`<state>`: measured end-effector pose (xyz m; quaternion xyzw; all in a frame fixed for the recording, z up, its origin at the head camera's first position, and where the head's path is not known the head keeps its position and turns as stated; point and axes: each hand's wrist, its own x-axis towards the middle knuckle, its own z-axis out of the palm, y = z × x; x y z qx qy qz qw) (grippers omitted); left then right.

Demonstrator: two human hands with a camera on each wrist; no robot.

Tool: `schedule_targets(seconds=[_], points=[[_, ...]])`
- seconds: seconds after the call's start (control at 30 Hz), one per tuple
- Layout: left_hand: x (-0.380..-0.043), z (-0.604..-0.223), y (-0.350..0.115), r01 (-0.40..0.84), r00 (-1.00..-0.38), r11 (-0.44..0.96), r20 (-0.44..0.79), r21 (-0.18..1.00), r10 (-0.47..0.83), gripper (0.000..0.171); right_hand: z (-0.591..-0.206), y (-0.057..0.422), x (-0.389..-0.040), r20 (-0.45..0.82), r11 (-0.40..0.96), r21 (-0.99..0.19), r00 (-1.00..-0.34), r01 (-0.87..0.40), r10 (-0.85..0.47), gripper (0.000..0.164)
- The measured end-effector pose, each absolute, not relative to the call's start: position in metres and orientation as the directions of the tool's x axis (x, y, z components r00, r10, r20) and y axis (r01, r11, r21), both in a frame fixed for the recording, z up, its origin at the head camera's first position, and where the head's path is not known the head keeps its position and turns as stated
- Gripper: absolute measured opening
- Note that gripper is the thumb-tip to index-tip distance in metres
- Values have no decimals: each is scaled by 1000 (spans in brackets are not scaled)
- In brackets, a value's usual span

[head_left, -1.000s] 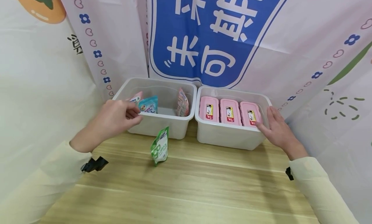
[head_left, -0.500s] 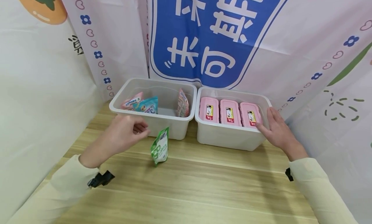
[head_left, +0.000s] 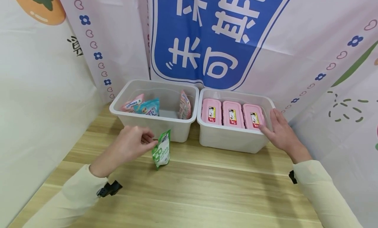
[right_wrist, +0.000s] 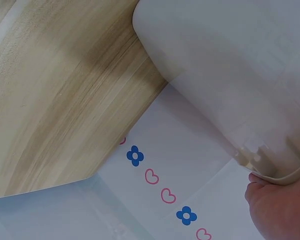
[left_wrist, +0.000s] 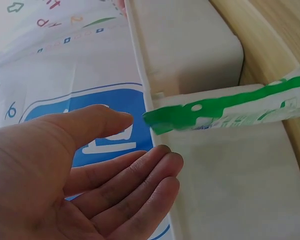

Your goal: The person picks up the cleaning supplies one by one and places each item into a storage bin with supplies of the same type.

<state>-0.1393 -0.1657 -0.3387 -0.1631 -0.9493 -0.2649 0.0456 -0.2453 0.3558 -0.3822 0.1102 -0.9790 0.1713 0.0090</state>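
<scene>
A green and white pouch [head_left: 161,150] stands upright on the table in front of the left bin. My left hand [head_left: 134,141] is at its left side, the thumb overlapping its edge in the head view. In the left wrist view my thumb and fingers are spread apart beside the pouch's green top corner [left_wrist: 165,117], with nothing between them. My right hand [head_left: 282,134] rests on the front right corner of the right bin [head_left: 230,139], its fingers extended along the rim. Three pink lidded boxes [head_left: 232,114] fill much of that bin.
The left bin [head_left: 153,124] holds a pink pouch [head_left: 133,103], a blue pouch [head_left: 149,107] and another pink pouch [head_left: 185,105] at its right wall. Both bins stand side by side on the wooden table [head_left: 200,188], against printed cloth [head_left: 118,31] behind and at the sides.
My left hand has come away from the left bin, moving down and right to the green and white pouch. My right hand has stayed on the right bin.
</scene>
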Motion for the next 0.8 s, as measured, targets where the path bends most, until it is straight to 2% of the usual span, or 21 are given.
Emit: schedule_targets(seconds=[0.8], points=[[-147, -369, -160, 325, -946, 813, 175, 483, 274, 10, -383, 355, -247, 67, 917, -333, -976, -218, -207, 95]])
